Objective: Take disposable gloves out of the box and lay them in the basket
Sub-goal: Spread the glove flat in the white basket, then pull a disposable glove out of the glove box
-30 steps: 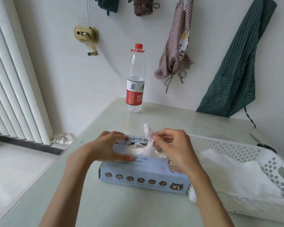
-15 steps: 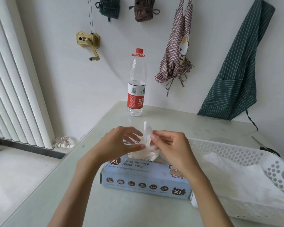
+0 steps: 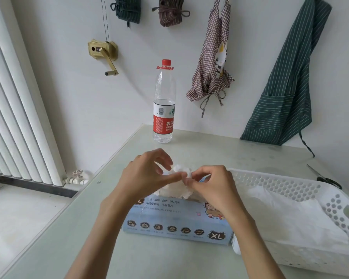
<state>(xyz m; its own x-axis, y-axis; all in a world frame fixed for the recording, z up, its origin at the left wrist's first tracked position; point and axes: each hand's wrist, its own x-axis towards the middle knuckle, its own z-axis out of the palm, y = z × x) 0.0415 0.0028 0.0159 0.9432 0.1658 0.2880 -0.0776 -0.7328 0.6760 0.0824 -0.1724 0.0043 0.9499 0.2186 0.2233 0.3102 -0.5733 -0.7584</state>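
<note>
A: While it hangs above the box (image 3: pixel 177 222), a white glove (image 3: pixel 180 171) is pinched at its bunched top by both hands, left hand (image 3: pixel 147 176) and right hand (image 3: pixel 212 186), fingertips closed on it.

B: Lower part?

A: Trails down into the box opening (thin, crumpled film). Box is laid flat on the table (image 3: pixel 89 248), just left of the white basket (image 3: pixel 302 186).

B: Basket contents?

A: White gloves (image 3: pixel 286 216) are spread inside. A water bottle (image 3: pixel 164 105) is stood well behind, near the wall.
</note>
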